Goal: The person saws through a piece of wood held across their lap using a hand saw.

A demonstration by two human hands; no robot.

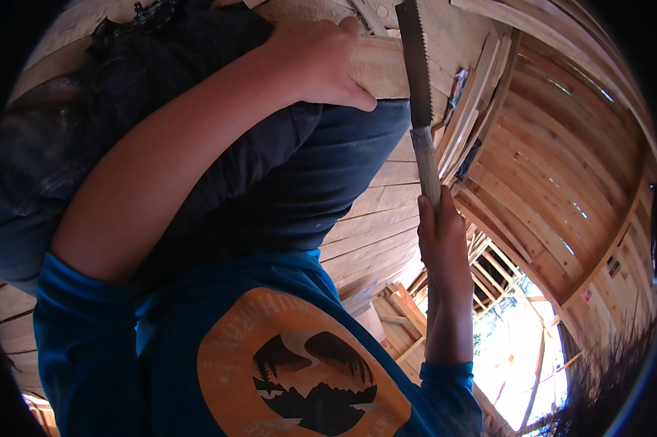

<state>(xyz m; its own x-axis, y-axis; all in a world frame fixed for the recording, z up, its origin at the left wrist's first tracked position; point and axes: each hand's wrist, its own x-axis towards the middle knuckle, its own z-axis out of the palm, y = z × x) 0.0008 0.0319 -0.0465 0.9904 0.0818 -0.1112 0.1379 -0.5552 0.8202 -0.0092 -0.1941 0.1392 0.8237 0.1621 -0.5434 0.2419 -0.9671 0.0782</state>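
My left hand [325, 62] grips a pale wooden board [382, 67] near the top. Its thumb lies along the near edge, and the other fingers are partly hidden. In my right hand [443, 237] is a handsaw [416, 69], held by its long, straight wooden handle [427, 164]. The toothed blade points up and away, beside the board's right end, with its teeth showing on the right side. I cannot tell whether the blade touches the wood. The board rests over my dark-trousered leg [343, 167].
Plank flooring [376, 218] runs beneath me. Loose wooden strips [478, 102] lie to the right, before a plank wall [554, 167]. A bright opening [521, 371] with wooden framing is at the lower right. Dark cloth [175, 58] bunches at the upper left.
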